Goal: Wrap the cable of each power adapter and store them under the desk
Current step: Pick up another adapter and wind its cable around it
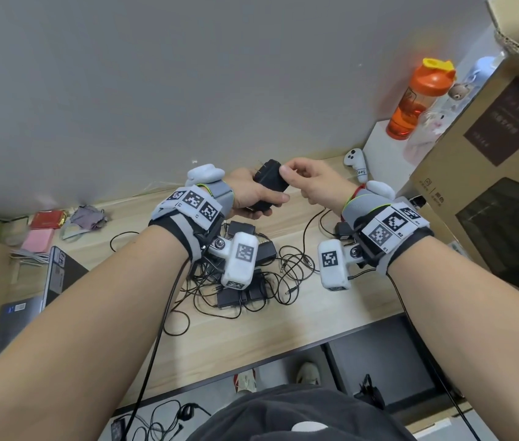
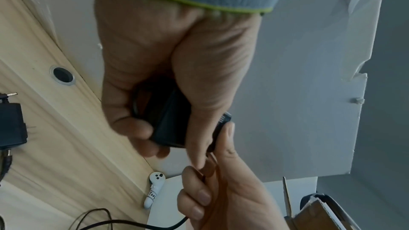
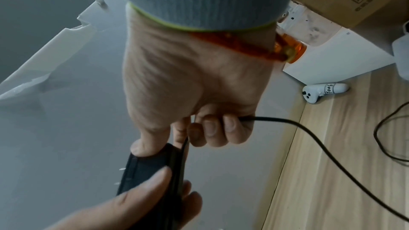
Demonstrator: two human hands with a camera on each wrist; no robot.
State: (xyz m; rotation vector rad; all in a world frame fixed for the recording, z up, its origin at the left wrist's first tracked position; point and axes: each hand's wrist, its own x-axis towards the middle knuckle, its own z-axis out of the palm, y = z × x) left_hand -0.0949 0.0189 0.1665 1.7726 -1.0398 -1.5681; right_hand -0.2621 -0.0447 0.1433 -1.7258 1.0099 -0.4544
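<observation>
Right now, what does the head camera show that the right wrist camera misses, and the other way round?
Only the head view shows the pile of adapters tangled on the desk, the laptop, and more cables on the floor under the desk. Only the right wrist view shows, close up, the cable passing through the curled fingers of the right hand and trailing down to the desk. Both show the left hand gripping the black adapter, the white controller and the cardboard box.

An orange bottle (image 1: pixel 417 100) stands near a white controller (image 1: pixel 357 163).
</observation>
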